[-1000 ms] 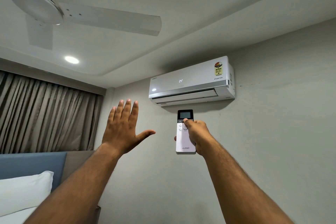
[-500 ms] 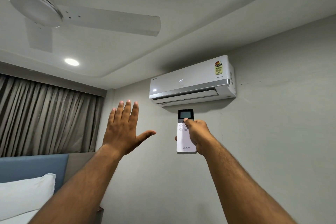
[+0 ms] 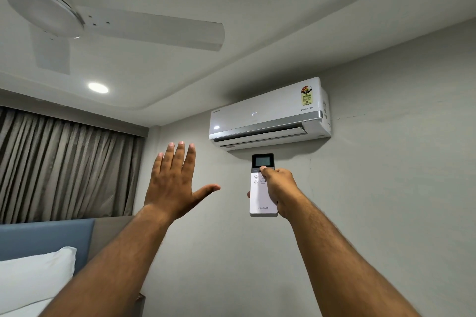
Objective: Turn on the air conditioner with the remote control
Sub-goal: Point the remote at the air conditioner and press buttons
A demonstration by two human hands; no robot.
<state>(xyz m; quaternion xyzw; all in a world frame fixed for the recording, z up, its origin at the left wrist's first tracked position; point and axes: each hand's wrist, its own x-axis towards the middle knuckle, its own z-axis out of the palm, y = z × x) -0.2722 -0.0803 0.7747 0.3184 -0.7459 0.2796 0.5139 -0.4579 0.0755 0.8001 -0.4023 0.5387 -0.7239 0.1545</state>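
Right hand [image 3: 279,188] is gripping the remote control [image 3: 262,188] upright, fingers wrapped round its right edge and back, thumb [image 3: 265,171] pressing just below the small screen. It's being held w/ the top end aimed at the air conditioner [image 3: 268,113], which is hanging on the wall right above the hand, prob. so the signal has a clear line to the unit. AC panel is showing 24° and the louvre is looking partly open, so the unit seems to be responding already. Left hand [image 3: 175,183] is raised beside the remote, empty, fingers spread flat, palm facing the wall below and left of the AC, likely feeling for airflow. Ceiling fan [image 3: 77,20] is sitting up and left of both hands.
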